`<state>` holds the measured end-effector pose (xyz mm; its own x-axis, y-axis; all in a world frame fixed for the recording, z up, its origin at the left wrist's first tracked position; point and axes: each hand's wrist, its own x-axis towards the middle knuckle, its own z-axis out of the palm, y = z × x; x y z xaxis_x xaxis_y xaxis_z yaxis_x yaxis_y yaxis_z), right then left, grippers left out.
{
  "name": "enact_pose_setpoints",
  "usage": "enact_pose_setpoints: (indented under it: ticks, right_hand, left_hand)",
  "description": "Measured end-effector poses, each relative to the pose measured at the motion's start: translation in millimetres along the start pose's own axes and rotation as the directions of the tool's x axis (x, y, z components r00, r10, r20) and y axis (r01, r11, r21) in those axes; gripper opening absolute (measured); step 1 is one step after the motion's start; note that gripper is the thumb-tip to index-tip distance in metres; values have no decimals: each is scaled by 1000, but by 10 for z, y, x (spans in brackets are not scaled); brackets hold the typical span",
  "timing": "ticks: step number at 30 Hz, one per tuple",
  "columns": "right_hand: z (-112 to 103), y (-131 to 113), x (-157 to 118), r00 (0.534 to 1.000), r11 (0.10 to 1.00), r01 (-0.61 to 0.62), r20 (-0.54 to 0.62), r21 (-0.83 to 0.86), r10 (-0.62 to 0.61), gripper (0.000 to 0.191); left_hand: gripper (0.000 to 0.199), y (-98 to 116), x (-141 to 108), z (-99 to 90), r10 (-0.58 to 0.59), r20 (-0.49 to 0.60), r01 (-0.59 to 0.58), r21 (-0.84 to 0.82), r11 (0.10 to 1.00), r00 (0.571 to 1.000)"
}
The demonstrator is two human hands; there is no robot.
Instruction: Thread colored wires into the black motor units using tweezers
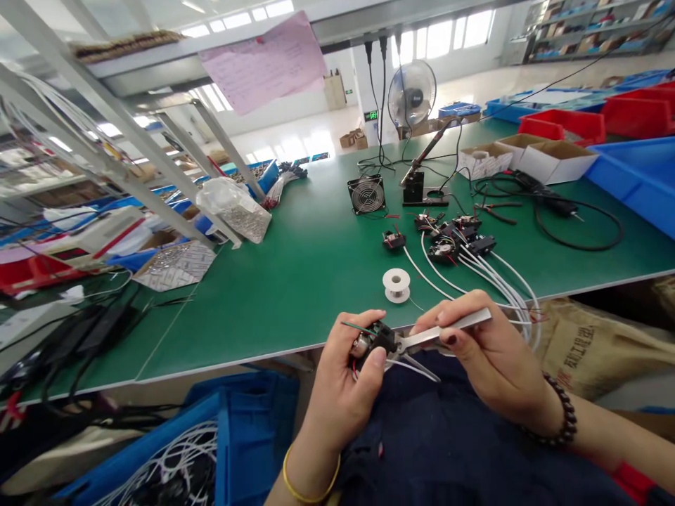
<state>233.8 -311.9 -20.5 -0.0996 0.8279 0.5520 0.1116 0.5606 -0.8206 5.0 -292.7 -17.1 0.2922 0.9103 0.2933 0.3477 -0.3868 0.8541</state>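
My left hand (345, 393) is closed around a small black electrical assembly (384, 336) with a round metal part, a green wire and a white cable. In my right hand (490, 358), thumb and fingers grip a flat silver metal tool (448, 330); its exact kind is unclear. The narrow end of this tool meets the right side of the assembly, just above my lap. Beyond my hands stands a white spool (396, 285) of thin wire. Several similar black assemblies (448, 239) lie behind it, their white cables (500, 284) running towards the table's front edge.
The green table (295, 274) carries a small black fan (365, 195), a soldering iron stand (422, 193), pliers (498, 213) and a coiled black cable (567, 242). Boxes and bins (638, 176) line the right. A blue crate (226, 443) with cables is below left.
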Motion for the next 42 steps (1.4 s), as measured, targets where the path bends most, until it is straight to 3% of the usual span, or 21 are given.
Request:
enact_pose_setpoints:
  ticks: [8, 10, 15, 20, 30, 37, 42]
  right_hand:
    - [17, -20, -28, 998, 990, 68, -1, -122, -68, 7]
    - [24, -2, -33, 999, 998, 32, -5, -63, -32, 6]
    - [59, 67, -4, 990, 955, -133, -15, 265, 142, 13]
    - [81, 77, 12, 985, 938, -145, -42, 314, 166, 11]
    - [87, 49, 79, 965, 885, -218, -43, 411, 258, 26]
    - [90, 133, -78, 994, 961, -58, -74, 271, 80, 4]
    - [63, 142, -101, 997, 994, -11, -80, 113, 21, 6]
  left_hand:
    - [37, 41, 11, 34, 22, 7, -22, 56, 998, 1000]
    - [37, 42, 4, 37, 18, 17, -19, 61, 998, 1000]
    - [34, -6, -33, 41, 21, 40, -23, 48, 999, 999]
    - [35, -23, -37, 52, 22, 66, -23, 14, 1000, 998]
    - [38, 12, -41, 55, -19, 28, 17, 60, 998, 999]
    - [38, -9, -40, 64, -16, 27, 16, 3, 1000, 1000]
    - [41, -38, -50, 77, -43, 39, 44, -28, 999, 998]
